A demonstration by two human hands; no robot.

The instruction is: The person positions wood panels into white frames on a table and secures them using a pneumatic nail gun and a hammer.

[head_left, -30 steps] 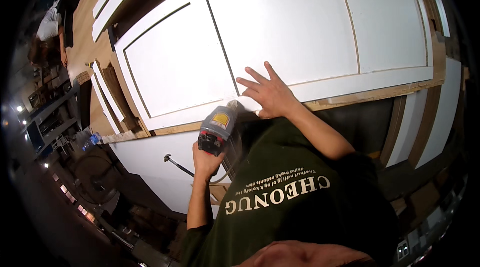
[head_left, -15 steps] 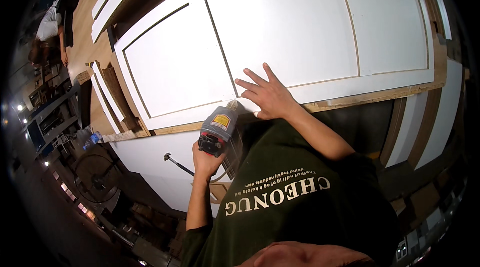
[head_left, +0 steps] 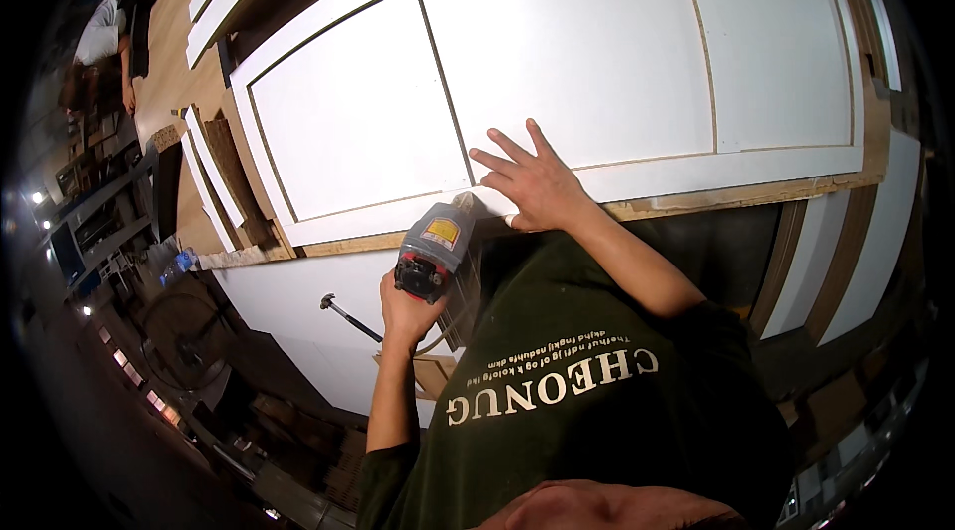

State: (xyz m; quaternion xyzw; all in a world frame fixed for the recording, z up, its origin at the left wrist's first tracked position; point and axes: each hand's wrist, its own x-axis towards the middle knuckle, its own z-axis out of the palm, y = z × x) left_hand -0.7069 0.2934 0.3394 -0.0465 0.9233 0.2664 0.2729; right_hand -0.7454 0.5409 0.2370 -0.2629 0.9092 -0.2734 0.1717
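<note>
A white panel (head_left: 557,53) with raised framing strips and dark grooves between them lies flat before me. My left hand (head_left: 406,309) is closed round the handle of a grey and red nail gun (head_left: 430,242) with a yellow label. The gun's nose meets the panel's near edge, just below the end of a dark groove; the exact contact point is hard to make out. My right hand (head_left: 537,187) rests on the near framing strip beside the nose, fingers spread and pointing up and left over the panel.
A hammer (head_left: 348,316) lies on a white board (head_left: 288,331) below, left of my left hand. White strips (head_left: 211,182) and brown offcuts lie left of the panel. More boards (head_left: 836,242) stand at the right. Another person (head_left: 99,43) is at the far left.
The view has shifted slightly. Both hands hold nearly the same places, the left still round the nail gun and the right still spread on the panel.
</note>
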